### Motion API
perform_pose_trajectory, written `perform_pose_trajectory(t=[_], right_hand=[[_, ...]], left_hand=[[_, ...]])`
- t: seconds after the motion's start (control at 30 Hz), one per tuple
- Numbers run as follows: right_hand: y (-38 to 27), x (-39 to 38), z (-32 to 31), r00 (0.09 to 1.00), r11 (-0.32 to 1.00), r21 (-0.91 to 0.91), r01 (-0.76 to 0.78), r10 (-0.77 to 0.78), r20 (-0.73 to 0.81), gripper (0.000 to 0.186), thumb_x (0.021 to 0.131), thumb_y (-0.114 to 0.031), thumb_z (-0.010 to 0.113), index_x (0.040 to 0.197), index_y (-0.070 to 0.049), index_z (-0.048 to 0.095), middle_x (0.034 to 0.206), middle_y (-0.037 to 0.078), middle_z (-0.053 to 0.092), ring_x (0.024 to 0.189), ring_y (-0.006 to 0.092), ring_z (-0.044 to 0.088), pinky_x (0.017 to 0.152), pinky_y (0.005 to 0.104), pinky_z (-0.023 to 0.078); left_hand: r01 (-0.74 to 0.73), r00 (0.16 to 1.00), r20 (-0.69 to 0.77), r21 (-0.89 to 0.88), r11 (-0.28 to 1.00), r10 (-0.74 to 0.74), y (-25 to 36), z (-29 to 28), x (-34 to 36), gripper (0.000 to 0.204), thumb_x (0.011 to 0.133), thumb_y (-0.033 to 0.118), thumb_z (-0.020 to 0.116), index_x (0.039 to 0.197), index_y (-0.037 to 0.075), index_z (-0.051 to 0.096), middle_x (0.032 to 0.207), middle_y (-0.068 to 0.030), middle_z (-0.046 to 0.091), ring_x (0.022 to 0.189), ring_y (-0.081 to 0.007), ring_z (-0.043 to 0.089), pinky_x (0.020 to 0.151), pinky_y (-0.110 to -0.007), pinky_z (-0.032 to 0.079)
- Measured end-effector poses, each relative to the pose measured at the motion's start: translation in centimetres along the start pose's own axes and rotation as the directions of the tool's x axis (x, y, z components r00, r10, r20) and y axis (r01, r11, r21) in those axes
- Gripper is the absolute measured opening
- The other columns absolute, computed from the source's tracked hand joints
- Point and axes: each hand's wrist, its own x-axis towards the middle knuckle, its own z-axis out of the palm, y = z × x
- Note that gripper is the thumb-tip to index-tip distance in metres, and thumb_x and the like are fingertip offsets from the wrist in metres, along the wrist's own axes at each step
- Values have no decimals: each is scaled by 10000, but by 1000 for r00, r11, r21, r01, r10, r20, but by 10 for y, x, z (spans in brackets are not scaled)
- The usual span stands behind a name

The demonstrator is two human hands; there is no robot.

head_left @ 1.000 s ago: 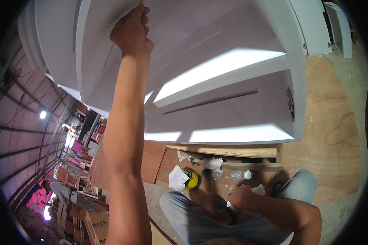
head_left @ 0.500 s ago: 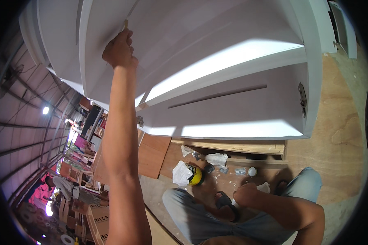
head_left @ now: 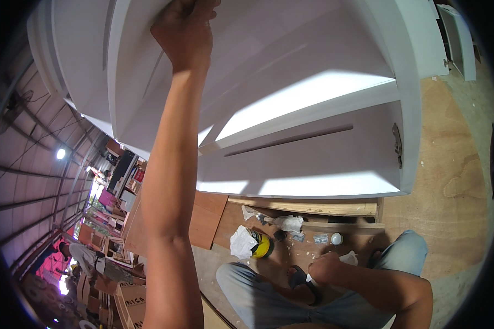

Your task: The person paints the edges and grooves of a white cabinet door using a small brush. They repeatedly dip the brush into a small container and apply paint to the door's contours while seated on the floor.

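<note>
My left hand (head_left: 187,34) is raised to a pale grey-white cabinet (head_left: 291,44), against its inner panel at the top edge of the view. Its fingers are curled closed. What they pinch is hidden now; a small yellowish tip showed there earlier. My right hand (head_left: 325,267) rests low between my knees, closed in a fist. White crumpled material, paper or cloth, shows on both sides of that fist, so it seems gripped there. Below the long slot (head_left: 291,140) in the cabinet's lower panel runs a bright band of light. A metal hinge (head_left: 397,145) sits at its right side.
A yellow-and-black tin (head_left: 263,245) with white paper (head_left: 242,242) over it stands on the floor. Close by are crumpled scraps (head_left: 288,223) and a small white-lidded jar (head_left: 337,238). Plywood (head_left: 444,181) lies at right. A person (head_left: 88,260) is at far left.
My left hand has moved up and slightly right along the panel, and the small yellowish tip is out of sight. The view has shifted a little; my right hand stays in place, closed.
</note>
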Motion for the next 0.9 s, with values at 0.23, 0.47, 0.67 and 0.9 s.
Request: perform_pose_trajectory(t=[0.23, 0.47, 0.67, 0.9], right_hand=[[0, -3, 1, 1000, 1000, 10, -4, 3, 3, 258, 825, -161, 566, 1055, -123, 675, 1128, 62, 669, 1075, 202, 626, 839, 368, 504], [0, -4, 1, 1000, 1000, 2, -19, 19, -4, 263, 854, -150, 525, 1071, -115, 669, 1136, 56, 667, 1081, 211, 625, 838, 384, 506], [-1, -8, -5, 1000, 1000, 3, -1, 1, 21, 256, 841, -158, 546, 1062, -110, 667, 1128, 77, 666, 1061, 213, 634, 815, 384, 515], [1, -7, 5, 996, 1000, -1, 30, -30, -86, 212, 798, -170, 572, 968, -106, 682, 1017, 83, 695, 980, 219, 664, 772, 379, 524]], left_hand=[[-12, 997, -76, -65, 998, 7, -3, 16, 2, 142, 770, 70, 670, 819, -63, 679, 745, -109, 680, 664, -167, 628, 654, -269, 499], [-24, 987, -157, 51, 998, 32, -1, 7, -7, 167, 714, 60, 695, 804, -80, 688, 729, -102, 676, 639, -161, 615, 629, -262, 480], [-20, 987, -162, -22, 1000, 16, -3, 21, -7, 169, 703, 54, 685, 805, -80, 691, 712, -105, 669, 617, -150, 606, 611, -258, 474], [58, 972, -232, 130, 990, -26, -26, -17, -14, 134, 716, 56, 665, 771, -63, 688, 620, -62, 625, 545, -108, 541, 531, -235, 422]])
